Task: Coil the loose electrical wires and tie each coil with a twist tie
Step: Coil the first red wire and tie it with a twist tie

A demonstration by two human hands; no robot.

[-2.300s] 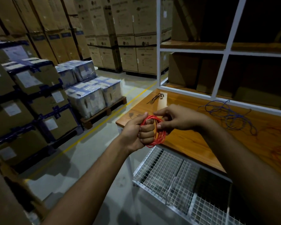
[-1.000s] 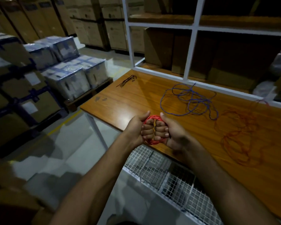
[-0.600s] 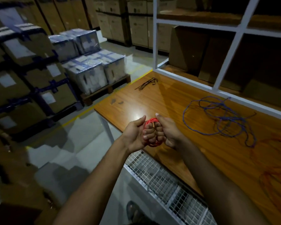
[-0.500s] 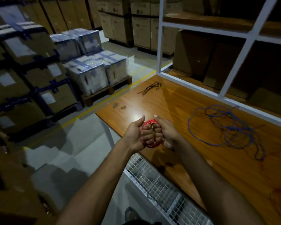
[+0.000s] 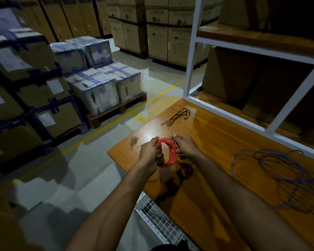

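A coil of red wire (image 5: pixel 171 153) hangs above the near left corner of the wooden table (image 5: pixel 216 138). My left hand (image 5: pixel 151 154) grips the coil's left side in a fist. My right hand (image 5: pixel 186 146) pinches the coil's upper right part with its fingertips. A small bundle of dark twist ties (image 5: pixel 178 115) lies at the table's far left. A loose tangle of blue wire (image 5: pixel 279 178) sprawls on the table to the right.
A white metal shelf frame (image 5: pixel 190 51) stands along the table's far side, with cardboard boxes behind it. A wire mesh shelf (image 5: pixel 159 220) sits below the table's near edge. Wrapped boxes on a pallet (image 5: pixel 101 87) and stacked cartons fill the floor to the left.
My hands have drawn apart, so the red coil now shows open between them instead of squeezed between two fists. They sit farther over the table, and the view has swung left.
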